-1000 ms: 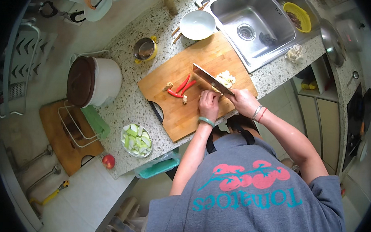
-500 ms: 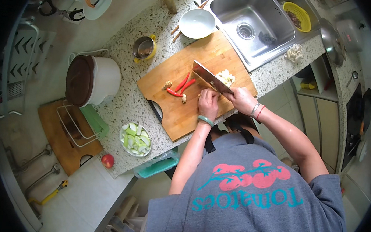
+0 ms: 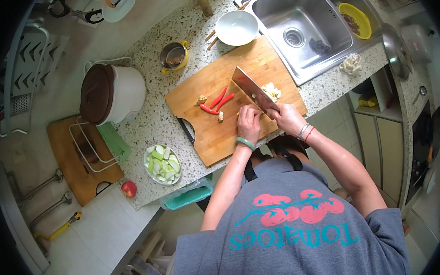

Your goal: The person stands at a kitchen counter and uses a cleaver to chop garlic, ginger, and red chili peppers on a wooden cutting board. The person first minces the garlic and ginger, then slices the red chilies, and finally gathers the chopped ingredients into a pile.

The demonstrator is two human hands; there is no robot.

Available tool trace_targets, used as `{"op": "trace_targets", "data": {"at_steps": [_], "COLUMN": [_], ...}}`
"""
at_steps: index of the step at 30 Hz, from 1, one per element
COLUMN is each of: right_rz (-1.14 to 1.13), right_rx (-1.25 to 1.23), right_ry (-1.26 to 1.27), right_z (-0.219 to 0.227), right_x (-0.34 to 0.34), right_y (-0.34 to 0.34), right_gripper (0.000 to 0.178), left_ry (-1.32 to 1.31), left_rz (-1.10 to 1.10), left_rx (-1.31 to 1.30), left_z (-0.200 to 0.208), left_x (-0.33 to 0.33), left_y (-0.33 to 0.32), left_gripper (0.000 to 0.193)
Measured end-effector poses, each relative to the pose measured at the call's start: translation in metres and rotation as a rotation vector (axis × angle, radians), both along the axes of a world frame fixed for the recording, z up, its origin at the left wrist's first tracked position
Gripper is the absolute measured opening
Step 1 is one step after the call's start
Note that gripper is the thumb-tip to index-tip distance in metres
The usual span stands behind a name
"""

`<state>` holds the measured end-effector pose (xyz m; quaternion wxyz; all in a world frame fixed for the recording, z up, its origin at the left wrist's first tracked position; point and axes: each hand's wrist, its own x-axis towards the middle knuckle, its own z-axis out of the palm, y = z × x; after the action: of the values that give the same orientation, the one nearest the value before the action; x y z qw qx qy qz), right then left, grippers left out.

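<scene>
My right hand [image 3: 290, 120] is closed round the handle of a cleaver [image 3: 253, 90], whose broad blade slants across a wooden cutting board [image 3: 212, 142]. Just left of the blade, my left hand [image 3: 249, 125] presses down on the board with curled fingers. What lies under those fingertips is mostly hidden; a bit of pale yellow shows at their edge. Beyond the blade, to its right, sits a small heap of chopped pale pieces [image 3: 271, 91]. Several red chillies [image 3: 224, 101] lie on the board's left part, beside a knobbly brown piece of ginger [image 3: 201, 100] and a smaller pale piece [image 3: 220, 117].
A white bowl [image 3: 236, 28] stands behind the board, and a yellow-handled cup [image 3: 174, 57] left of it. The steel sink [image 3: 301, 21] adjoins at the back right. Cut green vegetable [image 3: 164, 165] fills a bowl at front left, near a red apple [image 3: 128, 189] and a brown-lidded pot [image 3: 97, 93].
The cleaver's blade has shifted slightly, its far end rising a little away from me. Both hands keep nearly the same place, and the food on the board looks unchanged.
</scene>
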<state>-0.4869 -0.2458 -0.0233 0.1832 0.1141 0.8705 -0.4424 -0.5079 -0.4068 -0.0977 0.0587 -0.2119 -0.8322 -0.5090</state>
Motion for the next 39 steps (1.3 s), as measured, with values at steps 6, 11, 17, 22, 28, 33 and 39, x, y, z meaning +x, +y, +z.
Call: {"op": "trace_targets", "data": {"at_steps": [6, 11, 17, 22, 28, 33, 39], "right_rz": [-0.073, -0.170, -0.197, -0.299, -0.185, -0.193, -0.184], "right_rx": [-0.018, -0.158, -0.229, -0.417, -0.216, -0.085, -0.125], "right_ry": [0.116, 0.016, -0.184, -0.290, -0.065, -0.026, 0.132], "right_z": [-0.022, -0.010, 0.010, -0.002, -0.004, 0.010, 0.013], "right_x": [-0.009, -0.027, -0.012, 0.013, 0.007, -0.015, -0.003], "right_y": [-0.011, -0.006, -0.019, -0.044, -0.028, 0.006, 0.012], "right_gripper": [0.028, 0.030, 0.032, 0.032, 0.030, 0.026, 0.027], "left_ry": [-0.015, -0.030, -0.053, -0.247, -0.239, -0.043, 0.003], "left_rz": [-0.023, -0.065, 0.309, 0.361, 0.257, -0.015, -0.036], "left_rx": [0.006, 0.015, -0.037, -0.104, -0.039, -0.091, -0.052], "left_z": [0.000, 0.012, 0.033, 0.026, 0.024, 0.017, 0.017], "left_x": [-0.002, -0.004, -0.001, -0.008, -0.004, -0.011, -0.018], "left_y": [-0.001, -0.009, -0.062, -0.080, -0.058, -0.020, -0.002], "left_gripper": [0.011, 0.012, 0.014, 0.017, 0.013, 0.015, 0.012]}}
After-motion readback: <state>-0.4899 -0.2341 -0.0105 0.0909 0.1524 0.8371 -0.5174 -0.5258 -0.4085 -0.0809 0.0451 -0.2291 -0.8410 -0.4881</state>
